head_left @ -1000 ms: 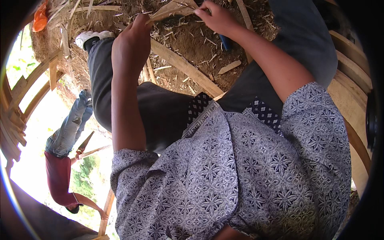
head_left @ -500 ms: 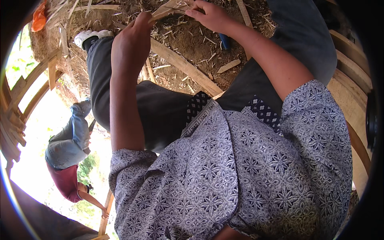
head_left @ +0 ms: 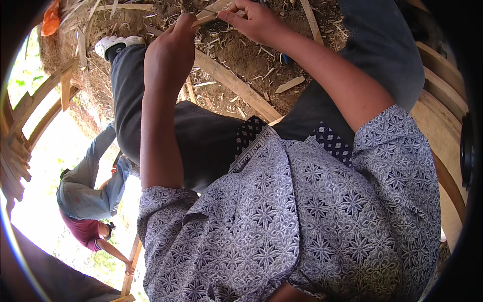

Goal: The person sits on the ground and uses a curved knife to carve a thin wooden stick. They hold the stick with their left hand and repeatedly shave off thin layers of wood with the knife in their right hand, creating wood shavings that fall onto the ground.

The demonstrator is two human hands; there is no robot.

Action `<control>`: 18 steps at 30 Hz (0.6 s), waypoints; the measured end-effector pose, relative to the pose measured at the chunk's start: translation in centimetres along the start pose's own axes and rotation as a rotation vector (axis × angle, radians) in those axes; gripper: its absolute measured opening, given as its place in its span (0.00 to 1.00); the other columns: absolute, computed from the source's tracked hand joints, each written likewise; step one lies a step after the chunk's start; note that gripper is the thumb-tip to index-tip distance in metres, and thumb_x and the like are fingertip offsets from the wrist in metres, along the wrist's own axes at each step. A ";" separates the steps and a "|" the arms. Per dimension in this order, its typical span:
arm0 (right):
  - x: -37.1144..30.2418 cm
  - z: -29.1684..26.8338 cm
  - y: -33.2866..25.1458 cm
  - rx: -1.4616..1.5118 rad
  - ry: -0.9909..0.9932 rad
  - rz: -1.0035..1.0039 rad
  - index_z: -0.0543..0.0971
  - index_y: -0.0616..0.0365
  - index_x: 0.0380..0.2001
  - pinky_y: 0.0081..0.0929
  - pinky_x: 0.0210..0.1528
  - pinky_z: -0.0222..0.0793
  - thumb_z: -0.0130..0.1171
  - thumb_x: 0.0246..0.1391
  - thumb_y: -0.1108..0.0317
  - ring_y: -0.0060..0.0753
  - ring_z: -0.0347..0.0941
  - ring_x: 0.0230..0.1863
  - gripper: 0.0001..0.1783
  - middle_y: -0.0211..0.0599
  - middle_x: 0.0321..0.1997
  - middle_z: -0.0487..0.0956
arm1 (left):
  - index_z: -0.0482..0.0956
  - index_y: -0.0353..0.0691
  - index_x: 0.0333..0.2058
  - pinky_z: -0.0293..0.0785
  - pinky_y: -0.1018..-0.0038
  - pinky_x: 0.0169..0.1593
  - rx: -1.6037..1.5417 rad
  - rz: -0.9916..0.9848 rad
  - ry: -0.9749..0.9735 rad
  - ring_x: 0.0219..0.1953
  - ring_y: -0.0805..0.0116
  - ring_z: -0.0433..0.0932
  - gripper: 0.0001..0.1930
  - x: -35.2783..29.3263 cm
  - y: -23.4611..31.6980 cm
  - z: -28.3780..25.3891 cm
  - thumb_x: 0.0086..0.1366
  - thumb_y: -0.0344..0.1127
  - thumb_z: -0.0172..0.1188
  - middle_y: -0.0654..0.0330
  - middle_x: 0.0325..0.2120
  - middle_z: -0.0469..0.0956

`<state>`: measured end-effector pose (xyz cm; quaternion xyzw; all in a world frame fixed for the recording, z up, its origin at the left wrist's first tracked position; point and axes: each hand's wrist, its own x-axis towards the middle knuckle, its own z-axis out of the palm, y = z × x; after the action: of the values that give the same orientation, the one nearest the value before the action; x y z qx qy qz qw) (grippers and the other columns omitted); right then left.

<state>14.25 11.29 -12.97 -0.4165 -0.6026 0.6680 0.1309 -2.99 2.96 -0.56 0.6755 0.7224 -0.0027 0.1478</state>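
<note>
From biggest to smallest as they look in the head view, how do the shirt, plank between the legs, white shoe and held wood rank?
1. Shirt
2. Plank
3. Shoe
Held wood: partly hidden, so its rank is unsure.

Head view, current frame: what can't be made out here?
Left hand: head view, fingertips hidden behind its own back.
Pale wooden piece: head view, left end hidden by that hand.
Right hand: head view, exact grip too small to read near the top edge.
Blue object: head view, partly covered by the right forearm.
Dark round object: head view, cut off by the dark fisheye rim.
</note>
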 end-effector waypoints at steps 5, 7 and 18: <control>-0.1 0.4 2.4 0.016 0.103 -0.128 0.76 0.64 0.39 0.34 0.40 0.73 0.59 0.66 0.49 0.34 0.81 0.37 0.24 0.45 0.34 0.82 | 0.70 0.46 0.42 0.75 0.50 0.31 -0.036 0.035 0.042 0.32 0.42 0.81 0.05 0.2 -0.3 0.3 0.71 0.35 0.54 0.50 0.28 0.82; -0.3 0.1 3.1 0.008 0.089 -0.172 0.76 0.64 0.39 0.34 0.40 0.73 0.60 0.66 0.49 0.35 0.81 0.37 0.24 0.44 0.33 0.82 | 0.70 0.45 0.42 0.75 0.50 0.32 -0.017 0.005 0.011 0.32 0.42 0.81 0.05 0.2 0.0 0.0 0.70 0.34 0.55 0.49 0.28 0.82; 0.7 -3.6 13.9 -0.360 0.210 -0.025 0.77 0.52 0.35 0.31 0.24 0.64 0.54 0.67 0.40 0.26 0.69 0.18 0.25 0.29 0.15 0.69 | 0.72 0.46 0.44 0.75 0.48 0.35 0.013 -0.036 -0.007 0.33 0.40 0.81 0.06 0.1 -1.4 0.3 0.70 0.36 0.54 0.47 0.28 0.82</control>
<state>20.95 10.95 -25.75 -0.4929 -0.7005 0.5008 0.1245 -4.31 2.84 -1.12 0.6635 0.7337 -0.0124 0.1461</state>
